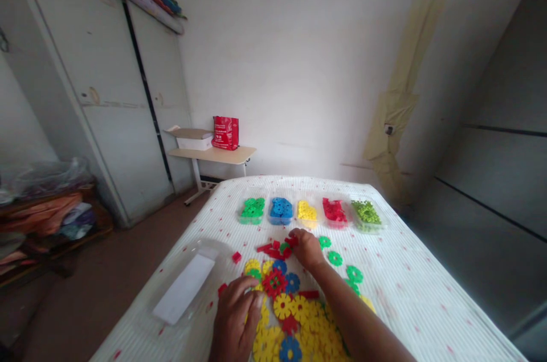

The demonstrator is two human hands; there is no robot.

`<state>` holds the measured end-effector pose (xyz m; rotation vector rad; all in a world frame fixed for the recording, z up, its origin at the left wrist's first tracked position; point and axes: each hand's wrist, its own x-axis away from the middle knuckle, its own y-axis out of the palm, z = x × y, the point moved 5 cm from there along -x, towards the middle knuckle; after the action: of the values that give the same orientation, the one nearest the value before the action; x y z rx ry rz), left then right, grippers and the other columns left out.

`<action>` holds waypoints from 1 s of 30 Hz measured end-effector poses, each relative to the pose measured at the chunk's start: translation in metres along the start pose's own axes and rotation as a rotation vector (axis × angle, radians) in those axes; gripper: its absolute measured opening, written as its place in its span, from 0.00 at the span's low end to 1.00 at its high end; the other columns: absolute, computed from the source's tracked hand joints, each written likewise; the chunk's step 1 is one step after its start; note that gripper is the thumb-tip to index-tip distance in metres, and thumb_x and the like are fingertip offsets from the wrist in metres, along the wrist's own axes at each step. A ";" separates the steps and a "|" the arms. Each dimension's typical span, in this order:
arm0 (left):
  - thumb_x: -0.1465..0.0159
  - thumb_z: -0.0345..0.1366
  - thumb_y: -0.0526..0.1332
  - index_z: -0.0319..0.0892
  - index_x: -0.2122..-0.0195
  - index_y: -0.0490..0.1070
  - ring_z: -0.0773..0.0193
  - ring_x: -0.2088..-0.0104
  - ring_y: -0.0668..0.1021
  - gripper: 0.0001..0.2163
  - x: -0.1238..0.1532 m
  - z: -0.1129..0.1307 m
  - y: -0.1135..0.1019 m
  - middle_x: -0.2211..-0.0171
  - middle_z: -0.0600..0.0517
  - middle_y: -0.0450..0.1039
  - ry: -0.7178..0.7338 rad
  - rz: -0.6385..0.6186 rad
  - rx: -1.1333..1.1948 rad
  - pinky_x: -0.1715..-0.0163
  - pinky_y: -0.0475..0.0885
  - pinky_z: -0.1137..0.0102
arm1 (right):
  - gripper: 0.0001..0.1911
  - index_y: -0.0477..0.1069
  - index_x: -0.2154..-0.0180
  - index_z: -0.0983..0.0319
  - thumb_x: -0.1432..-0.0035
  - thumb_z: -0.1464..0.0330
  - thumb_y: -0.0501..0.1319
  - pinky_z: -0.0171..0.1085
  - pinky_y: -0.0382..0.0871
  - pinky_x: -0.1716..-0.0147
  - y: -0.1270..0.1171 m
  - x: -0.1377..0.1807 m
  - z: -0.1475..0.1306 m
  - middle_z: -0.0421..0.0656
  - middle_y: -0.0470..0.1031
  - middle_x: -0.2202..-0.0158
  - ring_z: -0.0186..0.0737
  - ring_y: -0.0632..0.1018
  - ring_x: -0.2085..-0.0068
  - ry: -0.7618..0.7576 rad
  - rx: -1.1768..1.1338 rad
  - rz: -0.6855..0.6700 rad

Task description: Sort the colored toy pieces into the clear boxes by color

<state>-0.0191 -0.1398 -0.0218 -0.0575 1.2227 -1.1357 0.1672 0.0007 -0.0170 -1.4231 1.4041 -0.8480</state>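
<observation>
A pile of flat gear-shaped plastic pieces (pixel 294 322), mostly yellow with some red, blue and green, lies on the white dotted table cover (pixel 405 288) right in front of me. My left hand (pixel 235 310) rests at the pile's left edge, fingers curled against a yellow piece. My right hand (pixel 305 248) reaches farther out, its fingers pinched on a small red piece (pixel 292 241) among several loose red pieces (pixel 269 249). A few green gear pieces (pixel 342 265) lie to its right.
Several clear trays stand in a row at the far side, holding green (pixel 252 210), blue (pixel 281 209), yellow (pixel 306 212), red (pixel 334 211) and light green (pixel 366 214) pieces. A clear lid (pixel 186 285) lies at the left. Beyond are a small desk (pixel 213 154), red bag (pixel 225 133) and wardrobe (pixel 106 94).
</observation>
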 end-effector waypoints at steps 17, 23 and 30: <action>0.37 0.34 0.55 0.45 0.67 0.73 0.61 0.56 0.74 0.07 -0.002 0.004 -0.004 0.60 0.49 0.73 0.035 -0.009 -0.014 0.56 0.69 0.68 | 0.11 0.72 0.65 0.61 0.45 0.77 0.53 0.35 0.61 0.65 -0.008 0.015 -0.013 0.46 0.75 0.61 0.42 0.73 0.57 -0.114 0.159 0.037; 0.38 0.34 0.55 0.46 0.66 0.73 0.61 0.55 0.73 0.07 0.002 0.001 -0.002 0.58 0.50 0.73 0.059 0.026 -0.009 0.54 0.68 0.68 | 0.08 0.72 0.66 0.60 0.42 0.72 0.54 0.33 0.59 0.63 -0.057 0.007 0.018 0.44 0.75 0.64 0.39 0.73 0.60 -0.053 0.177 0.196; 0.38 0.35 0.56 0.47 0.66 0.73 0.61 0.54 0.73 0.07 0.004 -0.002 0.004 0.57 0.50 0.73 0.052 -0.022 -0.030 0.53 0.67 0.66 | 0.13 0.71 0.59 0.63 0.41 0.65 0.54 0.34 0.60 0.69 -0.117 -0.042 0.091 0.49 0.77 0.64 0.43 0.76 0.63 0.247 0.167 0.376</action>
<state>-0.0184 -0.1401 -0.0277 -0.0644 1.2878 -1.1445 0.2870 0.0453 0.0682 -0.9115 1.6774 -0.8895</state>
